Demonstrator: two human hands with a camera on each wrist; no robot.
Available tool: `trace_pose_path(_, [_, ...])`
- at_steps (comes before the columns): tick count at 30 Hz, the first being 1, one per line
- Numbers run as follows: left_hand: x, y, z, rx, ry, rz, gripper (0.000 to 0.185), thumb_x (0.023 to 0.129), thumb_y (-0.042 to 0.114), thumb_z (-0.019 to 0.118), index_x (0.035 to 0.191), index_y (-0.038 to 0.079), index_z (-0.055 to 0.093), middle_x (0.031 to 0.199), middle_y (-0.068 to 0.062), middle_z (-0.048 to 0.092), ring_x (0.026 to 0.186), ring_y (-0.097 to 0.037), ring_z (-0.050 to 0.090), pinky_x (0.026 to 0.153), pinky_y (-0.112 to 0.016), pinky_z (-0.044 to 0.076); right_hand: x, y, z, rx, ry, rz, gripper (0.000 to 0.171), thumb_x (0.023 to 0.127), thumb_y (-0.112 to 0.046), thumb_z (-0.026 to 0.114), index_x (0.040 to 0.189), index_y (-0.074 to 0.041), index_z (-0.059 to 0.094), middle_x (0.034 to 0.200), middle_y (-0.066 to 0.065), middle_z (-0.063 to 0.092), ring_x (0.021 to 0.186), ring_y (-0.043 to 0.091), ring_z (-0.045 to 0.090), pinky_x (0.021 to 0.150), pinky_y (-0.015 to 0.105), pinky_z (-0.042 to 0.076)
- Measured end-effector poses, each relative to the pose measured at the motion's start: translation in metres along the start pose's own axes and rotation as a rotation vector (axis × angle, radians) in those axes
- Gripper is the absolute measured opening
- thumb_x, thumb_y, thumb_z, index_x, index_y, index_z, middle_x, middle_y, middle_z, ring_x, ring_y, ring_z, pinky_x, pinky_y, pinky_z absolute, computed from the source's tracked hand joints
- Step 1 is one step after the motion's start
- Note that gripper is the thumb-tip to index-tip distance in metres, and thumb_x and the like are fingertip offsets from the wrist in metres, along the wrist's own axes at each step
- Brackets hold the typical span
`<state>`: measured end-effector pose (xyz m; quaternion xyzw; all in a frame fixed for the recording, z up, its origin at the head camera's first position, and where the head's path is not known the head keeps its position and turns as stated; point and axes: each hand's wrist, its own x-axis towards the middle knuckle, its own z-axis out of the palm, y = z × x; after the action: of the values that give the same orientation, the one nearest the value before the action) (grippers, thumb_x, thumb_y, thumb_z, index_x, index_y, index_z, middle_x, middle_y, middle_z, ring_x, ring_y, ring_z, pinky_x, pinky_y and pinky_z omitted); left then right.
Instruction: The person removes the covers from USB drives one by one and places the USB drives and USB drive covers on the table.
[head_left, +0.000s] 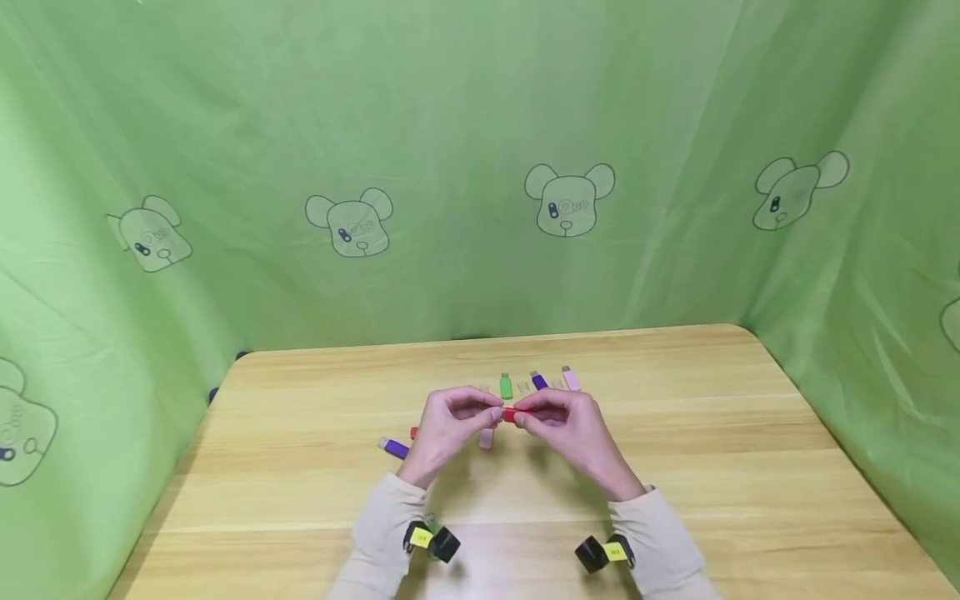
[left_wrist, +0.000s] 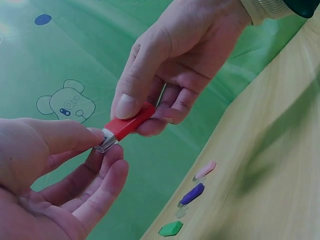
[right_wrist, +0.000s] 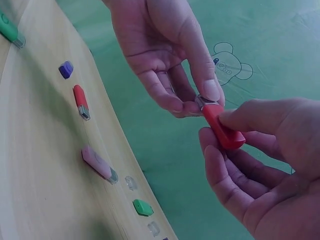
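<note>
— Two hands on one red drive (left_wrist: 127, 123)?
— Yes: your right hand (head_left: 567, 429) pinches its body, your left hand (head_left: 450, 425) pinches the clear cap (left_wrist: 104, 142), above the worktop (head_left: 750, 467). Cap half-seated; others lie uncapped.

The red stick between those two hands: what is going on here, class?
A person holds a red USB stick above a wooden table. The right hand pinches its red body, while the left hand pinches the clear cap at its end. More sticks lie on the table: a green one, a purple one, a pink one and another purple one. Small clear caps lie loose among them.
</note>
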<state>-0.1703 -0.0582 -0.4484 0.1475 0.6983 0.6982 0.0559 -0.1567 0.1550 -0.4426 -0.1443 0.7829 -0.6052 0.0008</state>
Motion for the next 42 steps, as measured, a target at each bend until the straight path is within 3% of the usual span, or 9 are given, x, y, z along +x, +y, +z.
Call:
trace_pose_path(17, [-0.002,0.006,-0.006,0.014,-0.027,-0.025,0.021,0.085,0.004,0.083,0.104,-0.004,0.077,0.101,-0.016,0.077,0.088,-0.023,0.076,0.086,-0.034,0.061,-0.003,-0.009,-0.002,-0.005,-0.008,0.037,0.013,0.088,0.000,0.079,0.100,-0.001,0.076,0.096,0.011,0.076,0.085,0.022,0.075,0.077,0.030,0.063])
trace_pose_path(23, [-0.003,0.008,-0.014,0.032,-0.007,-0.026,0.020,0.085,0.004,0.082,0.103,-0.004,0.077,0.101,-0.015,0.077,0.089,-0.022,0.075,0.087,-0.034,0.061,-0.004,-0.009,-0.008,-0.021,-0.016,0.040,0.012,0.089,-0.003,0.079,0.100,0.000,0.076,0.097,0.013,0.076,0.087,0.030,0.075,0.077,0.029,0.063])
trace_pose_path(28, [-0.008,0.014,-0.051,0.038,0.120,-0.036,0.020,0.085,0.003,0.082,0.104,-0.003,0.077,0.100,-0.016,0.077,0.091,-0.031,0.074,0.085,-0.034,0.061,-0.010,-0.008,-0.044,-0.013,0.055,0.082,0.018,0.088,-0.006,0.081,0.102,0.003,0.075,0.101,0.018,0.076,0.088,0.026,0.075,0.078,0.030,0.063])
trace_pose_path(31, [-0.009,0.015,-0.067,0.008,0.144,-0.028,0.023,0.086,0.004,0.082,0.106,-0.006,0.075,0.102,-0.019,0.076,0.093,-0.038,0.073,0.086,-0.037,0.062,-0.010,-0.007,-0.054,-0.023,0.079,0.085,0.020,0.087,-0.007,0.082,0.103,0.004,0.075,0.101,0.018,0.076,0.086,0.021,0.075,0.077,0.029,0.062])
trace_pose_path(36, [-0.011,0.012,-0.072,-0.009,0.153,-0.058,0.022,0.087,0.001,0.080,0.107,-0.008,0.074,0.106,-0.028,0.073,0.092,-0.035,0.074,0.086,-0.039,0.062,-0.001,0.006,-0.049,-0.125,0.140,0.075,0.017,0.087,-0.010,0.083,0.099,0.000,0.077,0.099,0.015,0.076,0.083,0.019,0.073,0.074,0.024,0.061])
trace_pose_path(42, [-0.014,0.005,-0.071,-0.021,0.136,-0.093,0.021,0.088,-0.004,0.077,0.108,-0.010,0.072,0.106,-0.028,0.073,0.096,-0.040,0.073,0.087,-0.043,0.061,0.005,0.031,-0.060,-0.233,0.299,0.178,0.016,0.089,-0.010,0.081,0.099,0.001,0.076,0.099,0.016,0.076,0.081,0.016,0.071,0.072,0.017,0.058])
